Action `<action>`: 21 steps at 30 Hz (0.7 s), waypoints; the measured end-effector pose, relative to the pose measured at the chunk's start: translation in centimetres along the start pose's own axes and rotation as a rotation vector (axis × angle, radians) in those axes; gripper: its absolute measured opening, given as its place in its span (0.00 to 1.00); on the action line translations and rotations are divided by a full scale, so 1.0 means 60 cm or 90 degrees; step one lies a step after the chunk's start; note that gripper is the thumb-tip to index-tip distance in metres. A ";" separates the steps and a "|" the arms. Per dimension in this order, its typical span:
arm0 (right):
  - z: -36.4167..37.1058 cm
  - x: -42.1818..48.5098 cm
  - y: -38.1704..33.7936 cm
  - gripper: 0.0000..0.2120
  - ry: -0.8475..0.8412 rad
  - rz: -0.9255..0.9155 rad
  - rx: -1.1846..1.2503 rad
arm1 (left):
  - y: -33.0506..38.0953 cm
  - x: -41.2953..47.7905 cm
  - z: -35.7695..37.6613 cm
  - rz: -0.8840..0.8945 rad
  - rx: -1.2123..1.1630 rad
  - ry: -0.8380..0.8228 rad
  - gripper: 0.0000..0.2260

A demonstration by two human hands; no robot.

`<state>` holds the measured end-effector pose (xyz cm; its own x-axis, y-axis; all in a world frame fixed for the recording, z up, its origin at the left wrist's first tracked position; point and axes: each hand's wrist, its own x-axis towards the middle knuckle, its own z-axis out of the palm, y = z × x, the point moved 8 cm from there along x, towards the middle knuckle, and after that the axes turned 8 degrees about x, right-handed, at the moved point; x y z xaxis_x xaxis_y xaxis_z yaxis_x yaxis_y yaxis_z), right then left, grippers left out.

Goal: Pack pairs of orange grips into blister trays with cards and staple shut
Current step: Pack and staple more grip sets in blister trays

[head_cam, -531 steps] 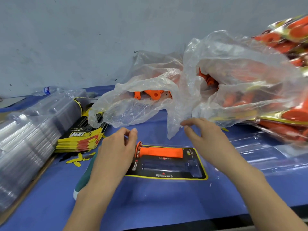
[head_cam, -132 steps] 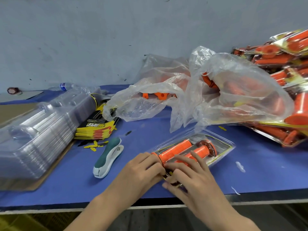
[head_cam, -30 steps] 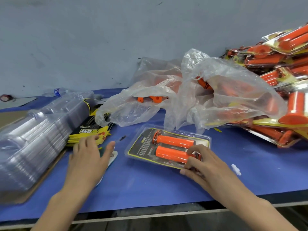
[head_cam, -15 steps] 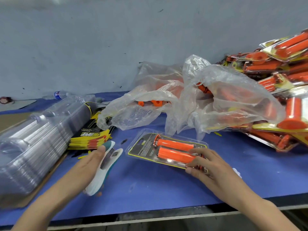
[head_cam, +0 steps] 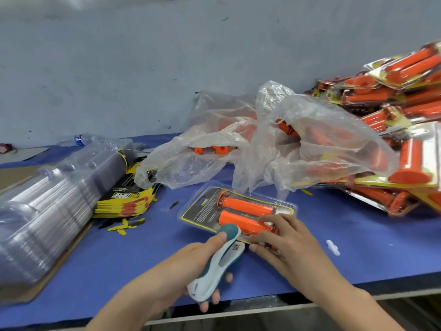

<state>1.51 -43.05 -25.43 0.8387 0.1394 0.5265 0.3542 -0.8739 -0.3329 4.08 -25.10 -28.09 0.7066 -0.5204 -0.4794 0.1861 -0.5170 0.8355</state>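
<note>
Blue bench (head_cam: 358, 247), grey wall (head_cam: 143, 68) behind. Closed blister (head_cam: 202, 209) with two grips (head_cam: 245, 205) lying flat mid-bench, near front edge. Left hand (head_cam: 186, 266) wrapped round stapler (head_cam: 219, 261), nose at blister's near edge. Right hand (head_cam: 286, 242) fingers spread flat, pressing blister's right end. Bag (head_cam: 322, 144) of loose grips just behind; finished packs (head_cam: 393, 96) piled right; trays (head_cam: 47, 211) and cards (head_cam: 124, 201) left.

The right hand (head_cam: 288, 242) hides one corner of the blister pack (head_cam: 202, 209)
</note>
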 end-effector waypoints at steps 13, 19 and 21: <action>-0.005 -0.005 -0.013 0.13 0.036 -0.044 -0.060 | -0.004 0.002 0.024 -0.042 -0.193 -0.019 0.30; -0.007 -0.007 -0.017 0.10 0.047 -0.063 -0.047 | 0.005 0.020 0.027 -0.044 -0.178 0.014 0.27; -0.006 -0.006 -0.017 0.06 0.054 -0.055 -0.038 | 0.010 0.025 0.031 -0.036 -0.165 0.004 0.28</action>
<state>0.71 -42.40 -24.98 0.7675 0.1776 0.6160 0.3958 -0.8871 -0.2374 3.98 -27.49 -28.81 0.6946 -0.4906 -0.5261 0.3931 -0.3537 0.8488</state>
